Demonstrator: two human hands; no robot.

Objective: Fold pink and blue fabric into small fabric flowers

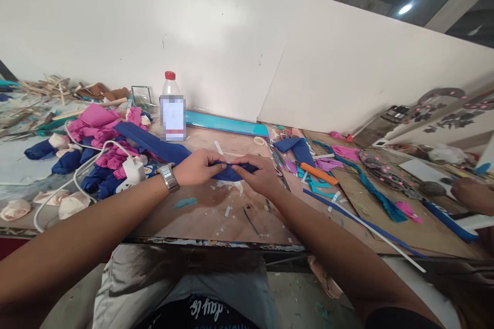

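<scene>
A dark blue fabric strip point(228, 173) is pinched between my two hands just above the tabletop. My left hand point(198, 167), with a metal watch on its wrist, grips the strip between thumb and fingers. Close beside it, my right hand point(257, 174) pinches the same piece, thumb nearly meeting the other thumb. To the left, a long flat blue fabric band point(154, 143) runs back over a heap of fabric; whether it joins the held strip is hidden behind my left hand.
Pink and blue fabric rolls point(102, 128), a white charger with cable point(134, 169) and a red-capped bottle point(170, 85) stand left. At right lie an orange-handled cutter point(318, 173), a teal strip point(370, 185) and a narrow white stick point(386, 239). Another person's hand point(473, 195) is far right.
</scene>
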